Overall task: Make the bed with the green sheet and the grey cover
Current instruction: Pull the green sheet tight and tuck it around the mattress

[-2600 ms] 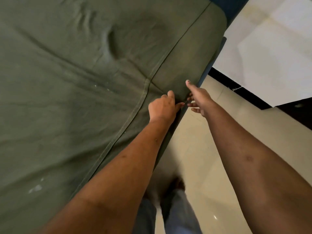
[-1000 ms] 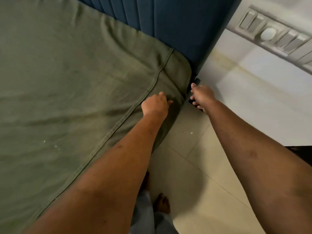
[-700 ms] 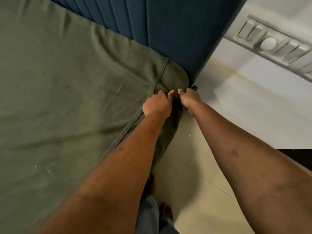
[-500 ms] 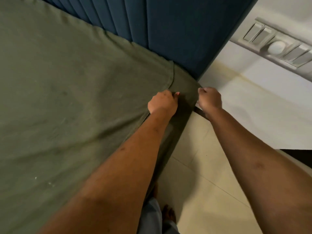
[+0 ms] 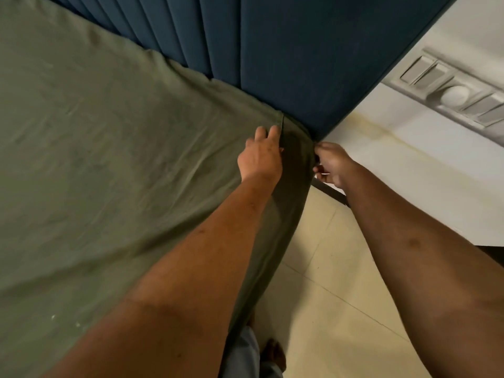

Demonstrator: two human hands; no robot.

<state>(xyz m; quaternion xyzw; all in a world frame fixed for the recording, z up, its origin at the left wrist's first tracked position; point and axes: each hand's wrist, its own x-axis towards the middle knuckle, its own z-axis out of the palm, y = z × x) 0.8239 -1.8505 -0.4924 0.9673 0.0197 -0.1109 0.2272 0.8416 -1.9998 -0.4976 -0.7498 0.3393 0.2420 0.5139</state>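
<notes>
The green sheet [image 5: 114, 148] covers the mattress up to the blue headboard. My left hand [image 5: 260, 155] lies on top of the sheet at the bed's head corner, fingers extended along the sheet's hem. My right hand [image 5: 331, 163] is beside the corner, fingers curled on the sheet's hanging edge where it meets the headboard. The sheet's side drapes down toward the floor. No grey cover is in view.
The padded blue headboard [image 5: 286, 55] stands behind the corner. A white wall with a switch panel [image 5: 452, 91] is at right. A dark skirting strip [image 5: 331, 192] runs under the wall. Beige floor tiles [image 5: 335, 309] lie beside the bed, with my foot [image 5: 274, 353] on them.
Both hands have shifted along the bed's side to the head corner. My left hand has flattened onto the sheet, and my right hand has closed on the sheet's edge at the headboard.
</notes>
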